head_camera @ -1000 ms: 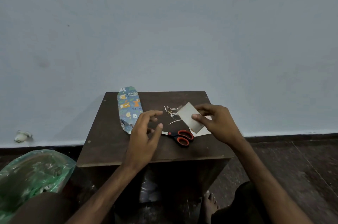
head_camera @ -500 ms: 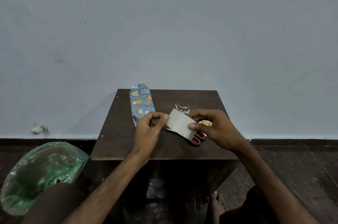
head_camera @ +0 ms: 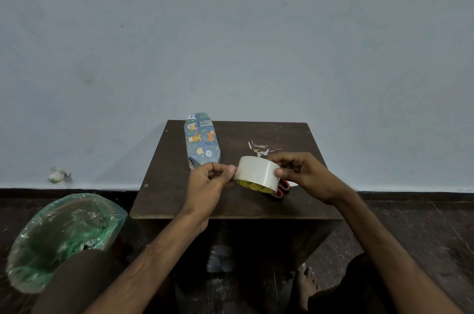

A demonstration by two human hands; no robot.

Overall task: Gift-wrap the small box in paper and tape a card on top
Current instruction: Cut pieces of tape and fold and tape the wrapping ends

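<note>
A white roll of tape [head_camera: 257,173] with a yellow core is held above the dark wooden table [head_camera: 164,185]. My right hand [head_camera: 306,176] grips the roll from its right side, thumb on the outer face. My left hand [head_camera: 209,181] pinches at the roll's left edge with thumb and forefinger. The wrapped box [head_camera: 202,143], in blue paper with animal prints, lies at the table's back left, apart from both hands. Red-handled scissors [head_camera: 280,190] lie under the roll, mostly hidden. No card is plainly visible.
Thin paper scraps [head_camera: 260,148] lie behind the roll. A bin lined with a green bag [head_camera: 64,234] stands on the floor at the left. A grey wall rises right behind the table. My knees and a bare foot [head_camera: 306,285] show below.
The camera has shifted. The tape roll now faces me more side-on, and my left hand has closed onto its left edge, where a second ago it hovered apart.
</note>
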